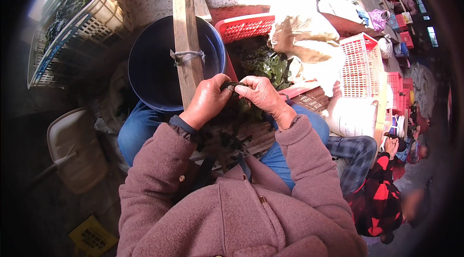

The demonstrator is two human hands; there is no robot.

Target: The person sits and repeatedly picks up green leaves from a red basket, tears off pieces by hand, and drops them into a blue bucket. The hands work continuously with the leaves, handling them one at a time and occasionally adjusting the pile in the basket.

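My left hand (208, 98) and my right hand (267, 96) meet in front of me, both closed in a pinch. Between their fingertips runs a short, dark green strip (234, 84) that looks like seaweed. A deep blue bucket (136, 46) stands just left of my hands, between my knees and the far ledge. Across its top lies a wooden plank (185, 25), with a pale cord (189, 56) tied around it. Beyond my right hand, wet dark green leaves (267, 67) fill a red basket (246, 27).
A cream cloth sack (309, 39) drapes over the basket's right side. White crates (108, 8) of dark leaves stand at far left, near a pale stool (77, 150). On the right are a red crate (360, 66), a white bucket (352, 117) and a seated person in red-black checks (379, 196).
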